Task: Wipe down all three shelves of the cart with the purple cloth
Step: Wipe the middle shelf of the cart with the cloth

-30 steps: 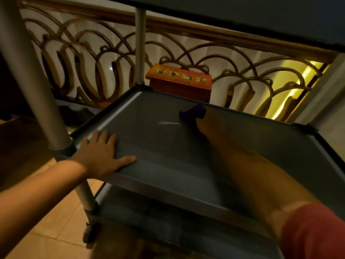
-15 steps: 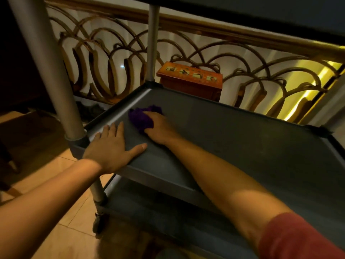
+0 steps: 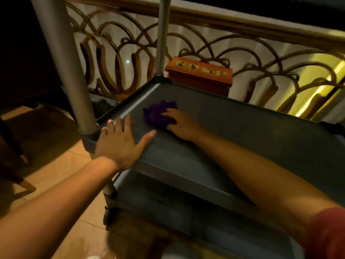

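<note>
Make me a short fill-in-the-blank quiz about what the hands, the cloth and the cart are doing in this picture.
1. The right hand presses a cloth whose colour is ____.
2. The cloth lies on the cart's ____ shelf, with another shelf above and one below.
3. The left hand rests flat and open beside the shelf's near-left corner ____.
4. Behind the cart stands an orange wooden ____ in front of the railing.

Missing words: purple; middle; post; box
</note>
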A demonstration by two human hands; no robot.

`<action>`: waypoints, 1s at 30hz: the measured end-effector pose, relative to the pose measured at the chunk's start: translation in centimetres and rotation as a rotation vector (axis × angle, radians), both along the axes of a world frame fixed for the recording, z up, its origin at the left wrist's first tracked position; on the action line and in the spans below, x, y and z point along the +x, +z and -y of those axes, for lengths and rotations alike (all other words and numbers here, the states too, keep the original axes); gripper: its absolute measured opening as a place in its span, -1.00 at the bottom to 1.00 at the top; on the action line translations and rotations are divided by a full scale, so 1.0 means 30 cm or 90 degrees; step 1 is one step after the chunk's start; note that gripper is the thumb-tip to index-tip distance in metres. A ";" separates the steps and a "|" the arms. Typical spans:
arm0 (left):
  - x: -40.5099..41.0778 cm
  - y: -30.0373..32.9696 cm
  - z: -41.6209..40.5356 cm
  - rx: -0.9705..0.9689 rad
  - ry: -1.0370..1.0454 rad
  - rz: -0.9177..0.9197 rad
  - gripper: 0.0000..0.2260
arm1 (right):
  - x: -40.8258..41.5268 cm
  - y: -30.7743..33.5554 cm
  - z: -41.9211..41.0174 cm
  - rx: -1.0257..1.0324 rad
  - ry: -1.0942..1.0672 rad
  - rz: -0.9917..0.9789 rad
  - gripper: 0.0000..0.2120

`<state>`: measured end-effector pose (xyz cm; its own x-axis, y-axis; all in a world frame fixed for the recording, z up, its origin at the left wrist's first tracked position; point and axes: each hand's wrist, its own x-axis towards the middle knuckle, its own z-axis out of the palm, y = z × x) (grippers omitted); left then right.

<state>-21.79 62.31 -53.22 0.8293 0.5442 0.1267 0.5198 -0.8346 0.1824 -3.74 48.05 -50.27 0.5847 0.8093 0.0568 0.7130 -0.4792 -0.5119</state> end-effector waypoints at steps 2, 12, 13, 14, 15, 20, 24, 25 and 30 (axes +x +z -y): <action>-0.005 0.000 -0.005 0.002 -0.015 0.011 0.03 | -0.067 0.022 0.132 -0.054 0.046 0.028 -0.53; 0.010 0.034 0.019 -0.011 -0.022 -0.131 0.09 | -0.241 0.157 0.615 -0.142 0.060 -0.119 -0.64; 0.027 0.045 0.028 -0.026 -0.027 -0.117 0.09 | -0.240 0.151 0.585 -0.122 0.039 -0.061 -0.60; 0.047 0.057 0.042 -0.065 -0.031 -0.080 0.10 | -0.246 0.135 0.537 -0.118 0.029 0.018 -0.51; 0.068 0.069 0.061 -0.125 -0.036 -0.032 0.12 | -0.262 0.112 0.485 -0.126 0.024 0.092 -0.45; 0.117 0.021 0.122 -0.128 -0.056 -0.026 0.05 | -0.235 -0.001 0.381 -0.082 -0.025 0.233 -0.54; 0.119 0.007 0.110 -0.053 -0.049 -0.152 0.08 | -0.004 0.002 0.445 -0.146 -0.239 0.246 -0.60; 0.120 0.014 0.116 -0.043 -0.050 -0.173 0.09 | 0.053 0.010 0.507 -0.162 -0.286 0.235 -0.58; 0.116 0.026 0.151 -0.009 -0.038 -0.208 -0.09 | 0.170 0.002 0.775 -0.157 -0.441 0.144 -0.49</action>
<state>-18.32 57.79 -52.43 0.8551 0.4935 -0.1589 0.5033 -0.8638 0.0254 1.37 24.79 -50.21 0.9585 0.2670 0.1002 0.2826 -0.9361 -0.2096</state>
